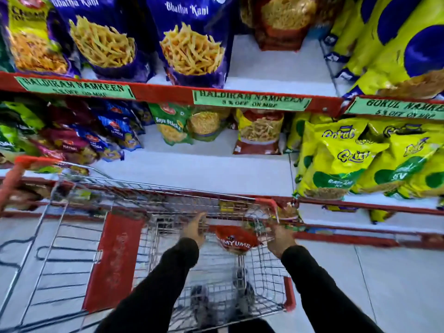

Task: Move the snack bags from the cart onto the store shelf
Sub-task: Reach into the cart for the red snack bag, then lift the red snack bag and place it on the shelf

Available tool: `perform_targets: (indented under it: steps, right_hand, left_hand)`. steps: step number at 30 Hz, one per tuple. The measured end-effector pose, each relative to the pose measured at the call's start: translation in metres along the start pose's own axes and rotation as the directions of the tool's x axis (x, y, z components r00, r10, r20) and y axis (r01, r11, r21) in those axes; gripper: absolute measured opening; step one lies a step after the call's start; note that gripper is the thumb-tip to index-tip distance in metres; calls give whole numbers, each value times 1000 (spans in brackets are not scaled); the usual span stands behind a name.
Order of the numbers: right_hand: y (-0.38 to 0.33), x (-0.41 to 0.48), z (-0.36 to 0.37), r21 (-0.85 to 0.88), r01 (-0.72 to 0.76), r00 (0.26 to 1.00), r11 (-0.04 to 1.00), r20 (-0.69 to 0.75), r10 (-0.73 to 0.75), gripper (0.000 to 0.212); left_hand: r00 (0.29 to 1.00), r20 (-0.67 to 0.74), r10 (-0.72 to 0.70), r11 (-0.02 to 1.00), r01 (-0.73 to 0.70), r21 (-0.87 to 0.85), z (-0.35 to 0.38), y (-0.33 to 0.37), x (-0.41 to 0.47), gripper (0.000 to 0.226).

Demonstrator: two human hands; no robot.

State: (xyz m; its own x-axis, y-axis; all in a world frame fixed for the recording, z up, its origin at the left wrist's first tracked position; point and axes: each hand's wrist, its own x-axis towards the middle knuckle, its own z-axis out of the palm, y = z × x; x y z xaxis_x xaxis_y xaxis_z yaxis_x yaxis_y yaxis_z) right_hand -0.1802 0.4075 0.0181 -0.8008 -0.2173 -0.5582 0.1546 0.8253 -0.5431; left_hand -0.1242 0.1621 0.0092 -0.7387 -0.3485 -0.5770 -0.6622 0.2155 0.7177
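A red snack bag [236, 239] hangs inside the wire cart [153, 188], above its mesh floor. My right hand [280, 239] is curled on the bag's right edge. My left hand [195, 229] reaches into the cart at the bag's left edge with its fingers spread; whether it grips the bag is unclear. A greenish packet [252, 224] shows just behind the red bag, mostly hidden. Beyond the cart is the store shelf [211, 169], white with a red front lip, bare in its middle.
On the lower shelf, blue and maroon bags [96, 138] lie at the left, green and red-yellow bags [258, 133] at the back, yellow Gokul bags [360, 159] on the right. Large purple bags [192, 44] fill the upper shelf. The cart's red child-seat flap [115, 260] stands left of my arms.
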Motion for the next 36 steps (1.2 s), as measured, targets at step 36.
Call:
perform_targets:
  steps: [36]
  right_hand:
    - [-101,-81,-106,466,718,601,517,-789,-123,29]
  left_hand:
    - [728,-396,559,618,-685,-386,-41,149,-88,24]
